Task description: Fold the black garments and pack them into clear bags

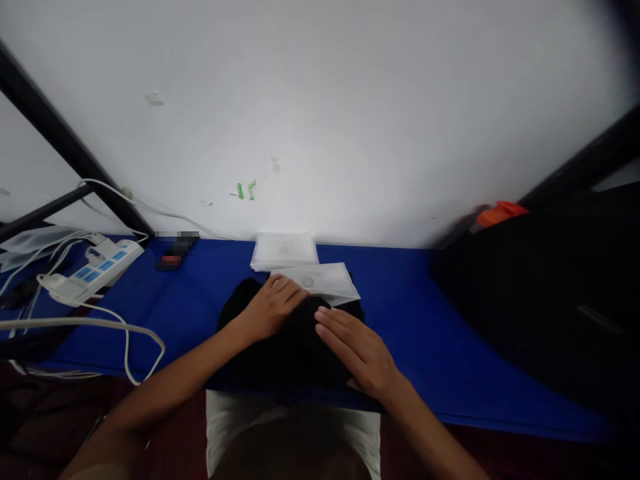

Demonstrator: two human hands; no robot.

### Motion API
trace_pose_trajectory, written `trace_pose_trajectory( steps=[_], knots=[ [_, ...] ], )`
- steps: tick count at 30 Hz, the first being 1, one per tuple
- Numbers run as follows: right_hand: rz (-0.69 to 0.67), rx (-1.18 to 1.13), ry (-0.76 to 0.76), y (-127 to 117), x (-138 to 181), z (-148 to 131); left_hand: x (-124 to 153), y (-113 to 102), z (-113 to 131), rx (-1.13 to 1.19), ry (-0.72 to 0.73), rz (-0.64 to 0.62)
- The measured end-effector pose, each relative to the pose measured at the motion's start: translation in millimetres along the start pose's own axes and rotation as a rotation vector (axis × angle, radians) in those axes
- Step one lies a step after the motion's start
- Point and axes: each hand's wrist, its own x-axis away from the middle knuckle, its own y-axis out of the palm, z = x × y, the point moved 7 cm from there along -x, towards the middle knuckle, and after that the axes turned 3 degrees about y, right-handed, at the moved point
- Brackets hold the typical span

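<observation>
A dark bundle of black cloth [305, 350] lies at the near side of the blue-covered table, in front of me. My left hand [275, 308] is on its upper left part, fingers bent and closed over the fabric, close to a white packet [327, 280]. Stretched out and side by side, the fingers of my right hand [357, 347] rest on the cloth's right side. The packet, thin and flat with a faint round mark, lies at the cloth's far edge. Behind it is a stack of similar white packets [284, 250] against the wall.
At left, a white power strip [97, 270] with blue sockets trails several white cables [127, 327], one looping over the table's front edge. A dark pixelated object [176, 252] lies near the wall. A large black item [530, 300] fills the right, with something orange [501, 213] behind it.
</observation>
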Motion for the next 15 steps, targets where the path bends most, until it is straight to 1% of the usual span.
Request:
trace_pose_trajectory(
  steps=[3, 6, 10, 13, 15],
  knots=[
    [-0.110, 0.087, 0.031, 17, 2, 5, 7, 4, 16, 0.083, 0.000, -0.119],
    [-0.173, 0.177, 0.129, 33, 5, 15, 13, 8, 21, 0.109, -0.007, -0.144],
    [-0.247, 0.242, 0.255, 51, 6, 27, 20, 19, 22, 0.084, -0.031, -0.158],
    [-0.334, 0.274, 0.363, 65, 11, 36, 26, 31, 19, 0.034, -0.094, -0.222],
    [-0.359, 0.281, 0.404, 71, 13, 39, 29, 36, 17, 0.007, -0.150, -0.260]
  ],
)
